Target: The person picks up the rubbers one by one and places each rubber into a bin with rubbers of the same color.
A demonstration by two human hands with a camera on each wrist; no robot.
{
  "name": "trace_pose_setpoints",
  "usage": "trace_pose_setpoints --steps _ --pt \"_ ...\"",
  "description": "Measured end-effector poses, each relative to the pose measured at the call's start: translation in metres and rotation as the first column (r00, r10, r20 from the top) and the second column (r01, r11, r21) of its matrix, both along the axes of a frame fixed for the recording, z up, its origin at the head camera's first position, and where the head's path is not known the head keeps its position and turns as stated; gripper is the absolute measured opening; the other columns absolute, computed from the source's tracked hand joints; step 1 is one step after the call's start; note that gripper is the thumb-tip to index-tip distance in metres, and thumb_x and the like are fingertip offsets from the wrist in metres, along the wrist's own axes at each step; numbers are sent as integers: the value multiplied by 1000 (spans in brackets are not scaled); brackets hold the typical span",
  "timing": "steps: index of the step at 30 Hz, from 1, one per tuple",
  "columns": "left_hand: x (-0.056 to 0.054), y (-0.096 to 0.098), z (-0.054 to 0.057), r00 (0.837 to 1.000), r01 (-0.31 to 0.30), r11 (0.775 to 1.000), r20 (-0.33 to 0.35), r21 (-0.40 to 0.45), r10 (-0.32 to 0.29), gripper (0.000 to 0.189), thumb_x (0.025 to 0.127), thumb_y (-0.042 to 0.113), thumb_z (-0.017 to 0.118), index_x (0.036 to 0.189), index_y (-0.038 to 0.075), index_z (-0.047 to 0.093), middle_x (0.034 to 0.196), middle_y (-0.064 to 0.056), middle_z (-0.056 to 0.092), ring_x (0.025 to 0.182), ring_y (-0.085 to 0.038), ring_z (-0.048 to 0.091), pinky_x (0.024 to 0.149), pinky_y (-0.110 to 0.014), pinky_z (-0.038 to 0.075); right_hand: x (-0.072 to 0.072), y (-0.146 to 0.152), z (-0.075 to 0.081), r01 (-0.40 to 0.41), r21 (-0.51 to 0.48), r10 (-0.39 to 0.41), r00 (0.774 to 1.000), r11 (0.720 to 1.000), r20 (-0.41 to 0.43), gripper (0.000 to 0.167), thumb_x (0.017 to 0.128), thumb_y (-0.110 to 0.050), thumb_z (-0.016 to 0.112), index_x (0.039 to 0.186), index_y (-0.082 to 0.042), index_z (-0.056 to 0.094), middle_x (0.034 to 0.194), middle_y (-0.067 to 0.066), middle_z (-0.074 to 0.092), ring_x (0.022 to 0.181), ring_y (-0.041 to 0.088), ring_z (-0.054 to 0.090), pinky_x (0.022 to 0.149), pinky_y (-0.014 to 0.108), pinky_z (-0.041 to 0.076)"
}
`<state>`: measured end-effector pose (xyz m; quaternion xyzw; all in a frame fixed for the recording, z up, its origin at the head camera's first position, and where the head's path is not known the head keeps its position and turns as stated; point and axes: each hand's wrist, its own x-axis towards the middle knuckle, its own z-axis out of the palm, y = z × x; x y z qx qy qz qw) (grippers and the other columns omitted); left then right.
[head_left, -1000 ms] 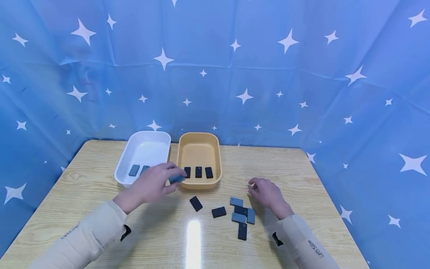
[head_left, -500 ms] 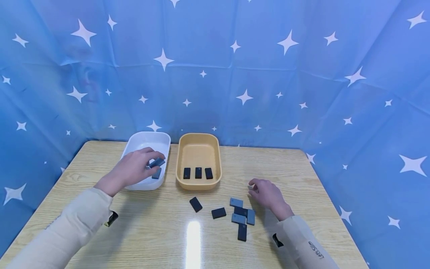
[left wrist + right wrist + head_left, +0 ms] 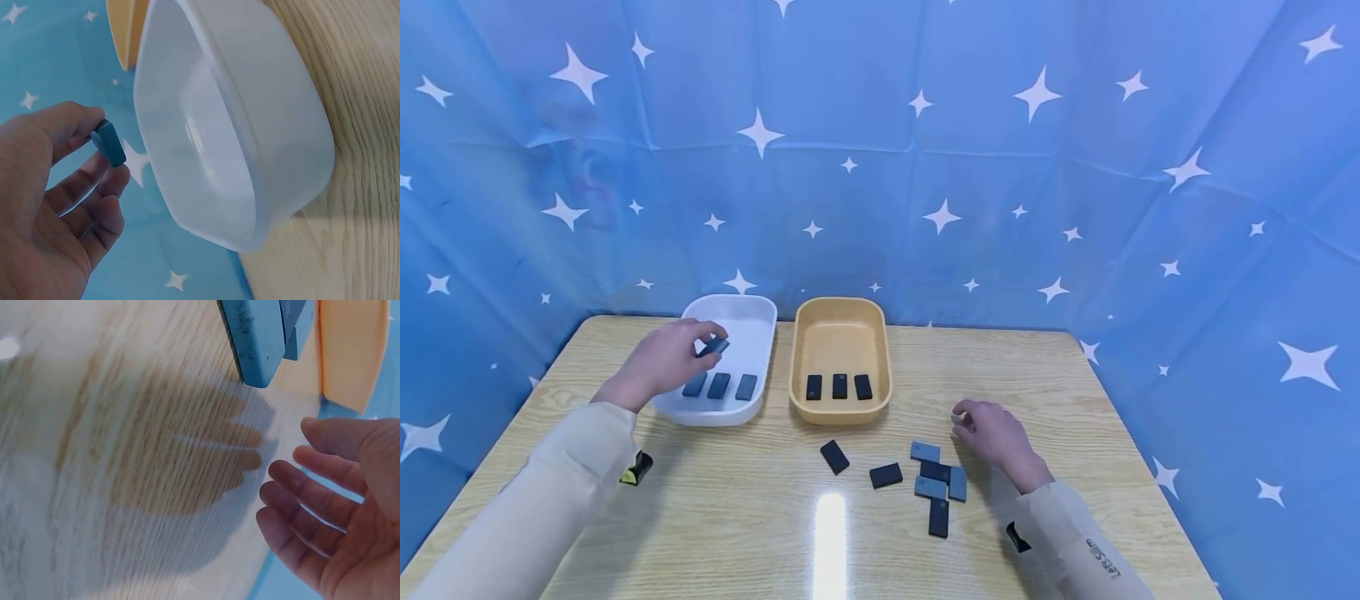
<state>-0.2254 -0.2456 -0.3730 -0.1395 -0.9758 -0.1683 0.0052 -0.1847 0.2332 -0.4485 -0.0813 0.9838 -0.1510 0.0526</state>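
Observation:
My left hand (image 3: 661, 358) is over the left part of the white tub (image 3: 752, 333), pinching a small blue-grey rectangular block (image 3: 713, 346) between thumb and fingers. The left wrist view shows that block (image 3: 109, 142) held at the fingertips, above the tub's rim. Below the hand, several blue-grey blocks (image 3: 718, 385) lie in a row inside the tub. My right hand (image 3: 996, 433) holds nothing, its fingers loosely bent near the table. Beside it lies a cluster of blue-grey blocks (image 3: 957, 483) and black blocks (image 3: 938, 517), some overlapping.
A yellow tub (image 3: 841, 342) stands just right of the white one, with a row of black blocks (image 3: 839, 386) in it. Two loose black blocks lie in front, one (image 3: 834, 457) left of the other (image 3: 886, 475). A blue star-patterned curtain (image 3: 865, 192) hangs behind the wooden table (image 3: 737, 517).
My left hand has carried the blue-grey block leftward, from beside the yellow tub to over the white tub's left part. My right hand has stayed in place.

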Motion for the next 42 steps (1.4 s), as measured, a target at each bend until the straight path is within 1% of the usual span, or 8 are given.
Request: trace_pose_setpoints --steps 5,11,17,23,27,30,34,42 --pt "-15 -5 -7 994 -64 998 90 23 61 35 93 23 62 126 10 60 115 -20 64 89 -28 62 74 -44 51 0 0 -1 5 8 -5 1000 1000 6 25 91 -22 68 114 -12 67 96 5 71 81 18 65 68 38 53" --pt "-30 -9 -15 986 -104 995 133 7 102 38 93 23 60 128 6 58 118 -23 62 98 -35 59 81 -51 50 1 0 0 6 13 -6 1000 1000 3 25 91 -21 68 113 -11 67 95 5 71 81 17 65 70 38 53" --pt "-46 -14 -21 968 -164 986 193 -10 163 40 94 22 58 129 3 55 117 -26 60 97 -37 57 76 -47 50 2 -1 3 5 7 -5 1000 1000 -5 25 91 -21 68 113 -10 68 95 6 71 82 18 66 71 39 54" --pt "-51 -14 -31 948 -209 977 239 -28 210 40 93 21 58 129 3 53 113 -24 60 94 -36 54 74 -45 46 3 2 3 25 12 -26 1000 1000 1 24 90 -20 69 112 -10 68 95 6 72 81 18 66 70 38 54" --pt "-54 -13 -34 942 -229 973 244 -43 232 40 92 20 60 127 1 54 112 -26 60 91 -37 54 72 -45 46 2 4 2 32 15 -32 999 999 5 26 90 -20 68 114 -9 68 96 6 72 82 19 67 71 39 54" --pt "-59 -10 -37 944 -225 972 234 -59 233 39 91 19 61 125 0 55 110 -26 61 89 -36 55 72 -46 46 2 6 2 34 13 -34 999 999 -4 27 90 -20 69 114 -9 68 96 7 72 83 19 67 73 40 54" --pt "-63 -3 -39 950 -193 975 227 -112 215 34 91 16 62 119 -4 59 105 -25 64 83 -35 57 75 -49 49 4 8 4 29 12 -29 999 999 -16 26 89 -20 69 113 -8 68 95 7 72 82 20 67 72 40 54" --pt "-65 0 -49 958 -168 972 204 -167 200 27 89 8 59 111 -9 61 96 -25 66 72 -31 57 69 -45 50 7 9 2 41 28 -41 999 999 -12 25 89 -20 70 112 -9 69 94 6 72 82 18 66 73 40 54"
